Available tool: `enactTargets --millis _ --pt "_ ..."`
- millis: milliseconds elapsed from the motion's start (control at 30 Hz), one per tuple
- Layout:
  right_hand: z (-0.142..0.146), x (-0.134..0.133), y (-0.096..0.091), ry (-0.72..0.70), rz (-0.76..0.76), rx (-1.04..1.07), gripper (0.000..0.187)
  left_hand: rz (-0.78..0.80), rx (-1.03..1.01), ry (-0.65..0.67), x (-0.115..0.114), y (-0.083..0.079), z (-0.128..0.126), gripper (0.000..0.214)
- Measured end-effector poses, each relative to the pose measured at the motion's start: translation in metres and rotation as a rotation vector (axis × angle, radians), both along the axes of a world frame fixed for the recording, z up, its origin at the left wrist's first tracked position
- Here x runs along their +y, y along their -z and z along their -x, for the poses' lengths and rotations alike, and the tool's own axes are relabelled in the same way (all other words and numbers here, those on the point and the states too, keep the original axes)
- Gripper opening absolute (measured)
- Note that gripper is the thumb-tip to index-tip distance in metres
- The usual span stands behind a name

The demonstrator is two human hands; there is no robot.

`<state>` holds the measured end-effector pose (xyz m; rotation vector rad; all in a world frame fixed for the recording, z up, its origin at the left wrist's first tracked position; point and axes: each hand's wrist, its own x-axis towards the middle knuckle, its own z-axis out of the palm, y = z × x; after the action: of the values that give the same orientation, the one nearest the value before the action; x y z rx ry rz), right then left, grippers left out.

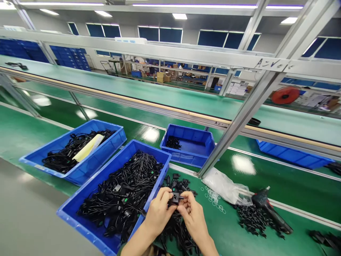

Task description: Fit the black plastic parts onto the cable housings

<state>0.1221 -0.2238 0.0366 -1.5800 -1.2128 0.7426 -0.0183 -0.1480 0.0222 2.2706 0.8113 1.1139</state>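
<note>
Between my two hands is a small black box-shaped part [175,198] with a short stub on its right side. My left hand [159,210] pinches its left end between thumb and fingers. On the other side, the fingers of my right hand [192,212] close around the stub. Beneath and behind them lies a pile of similar black parts with cables [178,231] on the green bench. Left of my hands stands a blue bin [138,144] heaped with black cabled parts, a few bearing green dots.
Another blue bin [106,124] holds cables and a yellow sheet. Further back sits a smaller blue bin [190,160] with little black pieces. To the right are clear rings [213,197], a plastic bag [226,186], black clips [253,218] and a power screwdriver [273,211]. A metal post [234,128] rises nearby.
</note>
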Motion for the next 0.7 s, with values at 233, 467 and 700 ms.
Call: enactTargets --millis 233,467,700 --pt "-0.051 0.018 0.020 0.308 -0.080 0.548 0.044 0.772 0.075 0.379 -0.028 0.017 0.007 0.094" --pt "-0.075 0.074 0.125 0.162 0.155 0.423 0.054 0.593 0.410 0.143 0.067 0.042 0.046 0.031" --pt "-0.062 0.069 0.170 0.334 0.154 0.215 0.049 0.463 0.648 -0.330 0.210 0.071 -0.004 0.033"
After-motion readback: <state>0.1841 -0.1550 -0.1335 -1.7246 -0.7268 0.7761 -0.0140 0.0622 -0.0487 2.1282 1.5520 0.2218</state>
